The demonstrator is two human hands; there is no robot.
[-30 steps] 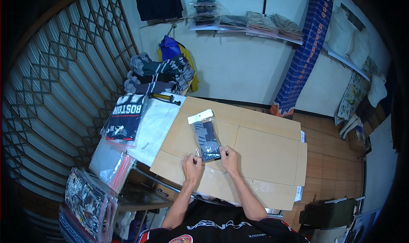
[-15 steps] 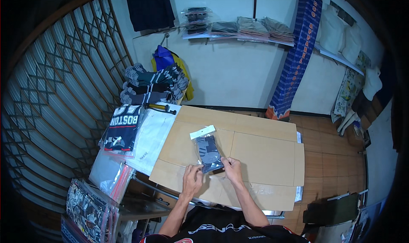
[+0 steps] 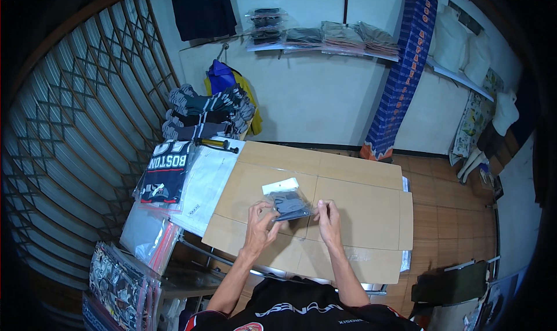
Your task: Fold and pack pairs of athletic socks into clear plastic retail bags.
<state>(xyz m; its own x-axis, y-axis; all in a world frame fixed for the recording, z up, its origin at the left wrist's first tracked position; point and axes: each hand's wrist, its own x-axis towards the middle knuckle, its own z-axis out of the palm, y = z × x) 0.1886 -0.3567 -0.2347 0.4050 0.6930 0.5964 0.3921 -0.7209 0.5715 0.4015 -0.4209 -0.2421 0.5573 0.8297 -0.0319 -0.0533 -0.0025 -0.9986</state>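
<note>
Head view shows a clear plastic packet (image 3: 291,206) of folded dark grey-blue fabric, topped by a white header card (image 3: 280,186), over the cardboard-covered surface (image 3: 362,212), between the person's two hands. Its card end points away from the body. Whether its underside touches the cardboard cannot be told.

The left hand (image 3: 259,225) is at the packet's near left side, its thumb and fingers clamped on the plastic there. The right hand (image 3: 328,222) is just beside the right edge, fingers bent and thumb close to them; I cannot tell whether they pinch the film or only meet it.

Left of the cardboard lie a white plastic sheet (image 3: 204,183) and a bagged navy jersey (image 3: 163,174) with white lettering and a red stripe. A black-and-yellow cylindrical tool (image 3: 216,144) sits at the far end of the sheet, near a heap of grey, black and green striped socks (image 3: 212,113). Beyond, a wall shelf (image 3: 272,47) carries bagged folded garments (image 3: 343,36), and a blue-and-orange column (image 3: 401,78) stands to their right.
</note>
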